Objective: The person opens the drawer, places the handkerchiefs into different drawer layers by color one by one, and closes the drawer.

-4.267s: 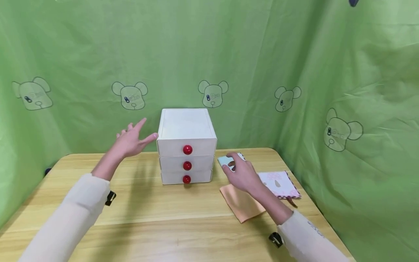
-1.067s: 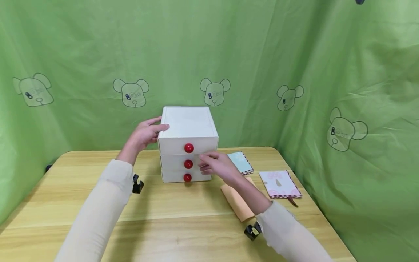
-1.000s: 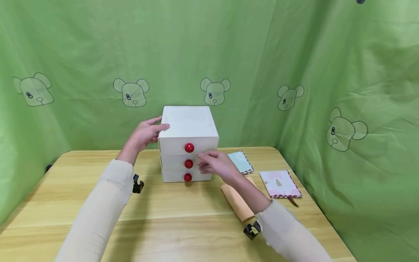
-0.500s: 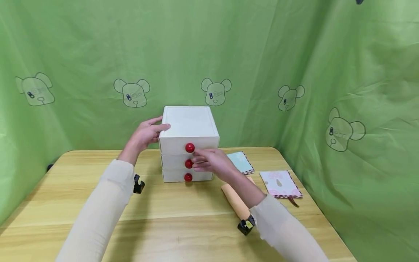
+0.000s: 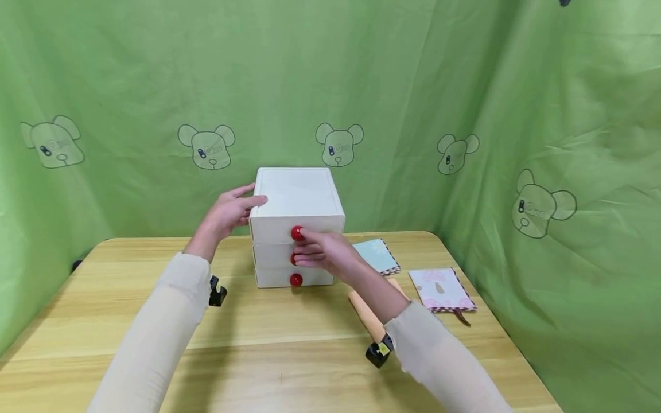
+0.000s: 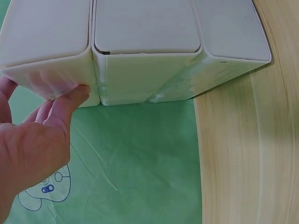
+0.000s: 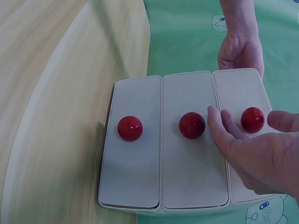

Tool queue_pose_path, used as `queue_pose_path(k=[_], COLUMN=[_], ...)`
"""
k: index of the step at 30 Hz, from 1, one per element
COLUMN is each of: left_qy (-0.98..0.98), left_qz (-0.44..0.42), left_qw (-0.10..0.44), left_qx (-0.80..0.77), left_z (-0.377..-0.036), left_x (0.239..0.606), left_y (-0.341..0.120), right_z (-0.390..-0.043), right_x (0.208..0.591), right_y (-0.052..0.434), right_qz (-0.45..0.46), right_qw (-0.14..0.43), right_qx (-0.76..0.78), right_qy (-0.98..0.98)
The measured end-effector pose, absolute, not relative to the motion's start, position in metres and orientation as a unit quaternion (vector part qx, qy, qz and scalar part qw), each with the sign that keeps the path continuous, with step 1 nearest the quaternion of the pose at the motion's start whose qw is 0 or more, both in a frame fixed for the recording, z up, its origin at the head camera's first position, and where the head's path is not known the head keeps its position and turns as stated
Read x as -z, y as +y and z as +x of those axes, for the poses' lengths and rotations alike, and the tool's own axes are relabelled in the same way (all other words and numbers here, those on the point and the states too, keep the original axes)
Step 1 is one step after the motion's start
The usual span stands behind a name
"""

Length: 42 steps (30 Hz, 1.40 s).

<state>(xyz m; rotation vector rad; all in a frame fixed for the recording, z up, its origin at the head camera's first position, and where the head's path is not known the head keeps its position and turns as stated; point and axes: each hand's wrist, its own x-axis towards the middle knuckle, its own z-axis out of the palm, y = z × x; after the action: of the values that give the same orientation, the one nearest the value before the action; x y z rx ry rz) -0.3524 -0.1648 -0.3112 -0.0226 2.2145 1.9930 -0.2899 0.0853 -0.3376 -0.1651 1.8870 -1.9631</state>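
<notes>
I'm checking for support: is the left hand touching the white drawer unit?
Touching: in the left wrist view, the left hand has a fingertip against the side of the white drawer unit.

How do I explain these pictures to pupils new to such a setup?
There is no robot, just a person working bare-handed. The wide view comes from the head; the close views, where the stacked drawers look side by side, from the wrists. On the wooden table stands a white drawer unit; to its right lie a light blue cloth, an orange cloth and a pink-and-white cloth. The left hand touches the unit's top and side. The right hand spans the top red knob; no firm grip shows.
</notes>
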Motion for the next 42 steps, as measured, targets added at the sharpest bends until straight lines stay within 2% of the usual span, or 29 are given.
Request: queue_pose_path(k=[33,42], left_qy=[0.742,0.741], left_qz=[0.006,0.004], left_qw=[0.088,0.088], left_qx=[-0.664,-0.666], left_z=[-0.348,-0.348], left_x=[0.307,0.307], left_y=[-0.166,-0.166], right_z=[-0.297,-0.296], right_x=[0.341,0.340], right_y=[0.074,0.075], right_qz=[-0.014,-0.014], right_qw=[0.154,0.156], right_qx=[0.774,0.773], right_qy=[0.614,0.615])
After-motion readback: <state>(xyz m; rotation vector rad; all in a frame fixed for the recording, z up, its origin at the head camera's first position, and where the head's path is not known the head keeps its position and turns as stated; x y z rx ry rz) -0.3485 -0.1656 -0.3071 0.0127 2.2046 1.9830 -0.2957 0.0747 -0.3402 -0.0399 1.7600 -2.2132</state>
